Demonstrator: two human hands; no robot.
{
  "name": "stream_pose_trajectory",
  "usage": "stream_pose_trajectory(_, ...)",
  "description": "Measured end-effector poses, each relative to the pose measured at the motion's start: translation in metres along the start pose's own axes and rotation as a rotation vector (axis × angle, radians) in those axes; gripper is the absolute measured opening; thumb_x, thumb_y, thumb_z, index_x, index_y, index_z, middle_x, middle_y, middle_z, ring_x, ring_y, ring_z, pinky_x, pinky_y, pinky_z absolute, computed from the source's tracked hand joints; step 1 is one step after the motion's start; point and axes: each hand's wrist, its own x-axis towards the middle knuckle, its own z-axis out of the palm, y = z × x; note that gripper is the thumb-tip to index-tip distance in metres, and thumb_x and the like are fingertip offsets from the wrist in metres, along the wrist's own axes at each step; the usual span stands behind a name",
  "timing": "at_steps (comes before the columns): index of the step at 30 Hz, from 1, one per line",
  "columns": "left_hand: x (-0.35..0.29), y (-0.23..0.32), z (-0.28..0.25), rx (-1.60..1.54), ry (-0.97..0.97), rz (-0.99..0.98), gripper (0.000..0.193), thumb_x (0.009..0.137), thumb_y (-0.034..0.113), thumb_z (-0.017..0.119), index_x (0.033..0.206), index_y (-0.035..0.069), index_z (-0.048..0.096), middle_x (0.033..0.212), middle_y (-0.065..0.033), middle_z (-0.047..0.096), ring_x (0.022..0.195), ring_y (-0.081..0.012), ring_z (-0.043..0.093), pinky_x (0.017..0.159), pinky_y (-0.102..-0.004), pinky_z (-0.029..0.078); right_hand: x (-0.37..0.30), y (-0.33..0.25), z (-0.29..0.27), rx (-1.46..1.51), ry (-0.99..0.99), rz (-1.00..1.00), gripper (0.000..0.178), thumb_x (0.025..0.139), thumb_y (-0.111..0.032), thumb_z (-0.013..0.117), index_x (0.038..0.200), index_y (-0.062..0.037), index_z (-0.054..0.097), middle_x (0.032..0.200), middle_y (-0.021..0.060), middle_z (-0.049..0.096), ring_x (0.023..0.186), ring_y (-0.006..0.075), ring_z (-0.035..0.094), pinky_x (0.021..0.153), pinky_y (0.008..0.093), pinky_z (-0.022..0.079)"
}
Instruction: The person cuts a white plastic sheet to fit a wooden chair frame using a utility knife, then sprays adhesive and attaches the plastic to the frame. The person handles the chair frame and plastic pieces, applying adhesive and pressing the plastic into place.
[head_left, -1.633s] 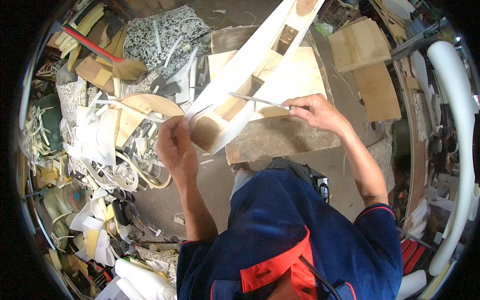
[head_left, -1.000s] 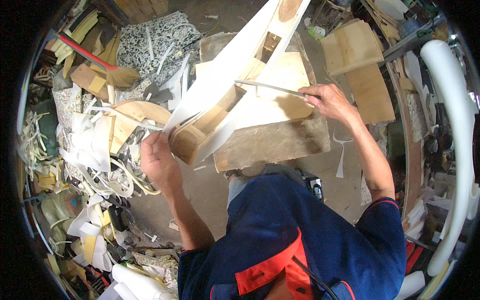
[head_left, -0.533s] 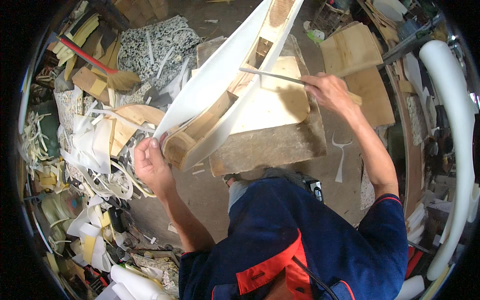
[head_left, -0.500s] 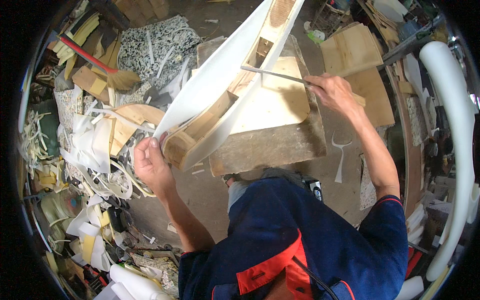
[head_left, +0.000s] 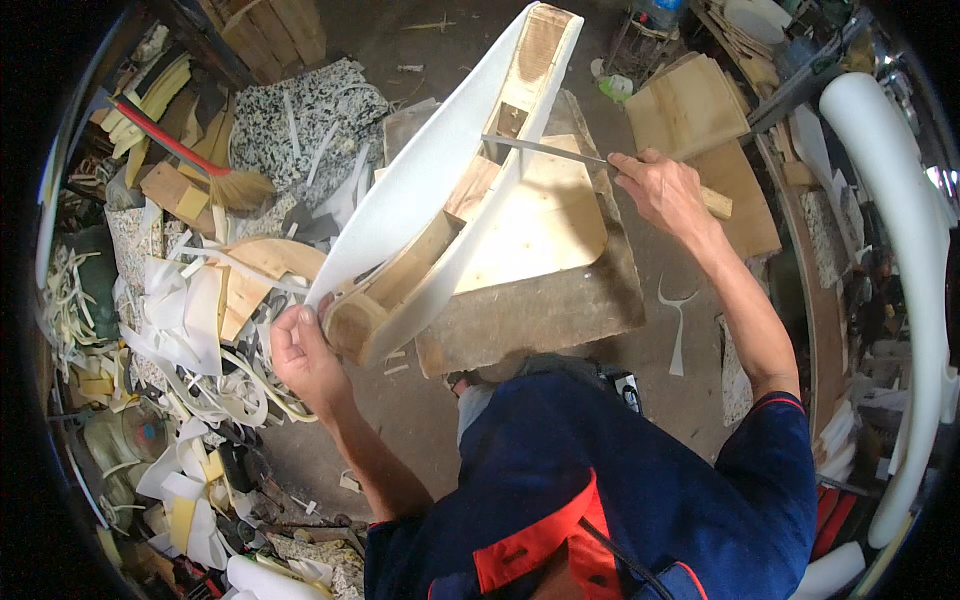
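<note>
A long curved wooden frame (head_left: 472,188) with white foam sheeting (head_left: 405,185) along its sides is held at a slant above a worn table. At its near end, my left hand (head_left: 308,355) is closed, thumb and fingers pinching the foam edge at the corner. My right hand (head_left: 668,195) is wrapped round the wooden handle of a long thin-bladed knife (head_left: 560,152). The blade lies across the frame's right-hand foam edge, just below a dark opening in the wood, and its tip reaches over the hollow side.
Under the frame, a pale board (head_left: 560,220) rests on the table (head_left: 530,320). Foam offcuts (head_left: 185,300) are heaped at left near a red-handled broom (head_left: 240,187). Plywood sheets (head_left: 685,105) lie at far right, and a long white foam-covered curved piece (head_left: 900,250) stands along the right side.
The frame's far end has come down into view. Against the frame, the blade now sits closer to the dark opening. Both hands keep their grips.
</note>
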Motion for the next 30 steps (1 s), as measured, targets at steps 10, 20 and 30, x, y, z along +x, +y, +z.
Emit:
stream_pose_trajectory(10,0.000,-0.009,0.000,-0.067,0.005,-0.027,0.017,0.102,0.011,0.058,0.105,-0.005,0.056,0.104,-0.0212,0.068,0.099,-0.0269,0.070,0.092,-0.0359,0.054,0.022,-0.008,0.015,-0.181,0.083,-0.007,0.033,0.092,-0.021,0.067,0.125,-0.0188,0.065,0.088,0.0135,0.063,0.079,0.0348,0.069,0.064,0.0485,0.057)
stream_pose_trajectory(20,0.000,-0.012,0.003,-0.039,0.000,-0.013,0.017,0.103,0.012,0.057,0.106,-0.005,0.055,0.104,-0.0214,0.069,0.100,-0.0253,0.069,0.089,-0.0337,0.053,0.033,0.015,0.012,-0.313,0.232,-0.082,0.036,0.083,-0.009,0.063,0.119,-0.0121,0.066,0.084,0.0144,0.062,0.076,0.0321,0.068,0.058,0.0439,0.055)
stream_pose_trajectory(30,-0.003,-0.012,0.002,-0.026,0.028,0.040,0.016,0.103,0.011,0.057,0.106,-0.004,0.056,0.101,-0.0205,0.071,0.097,-0.0227,0.069,0.089,-0.0328,0.053,0.019,0.037,-0.026,-0.351,0.191,-0.056,0.033,0.094,-0.021,0.063,0.126,-0.0148,0.065,0.096,0.0119,0.063,0.088,0.0311,0.065,0.071,0.0447,0.053)
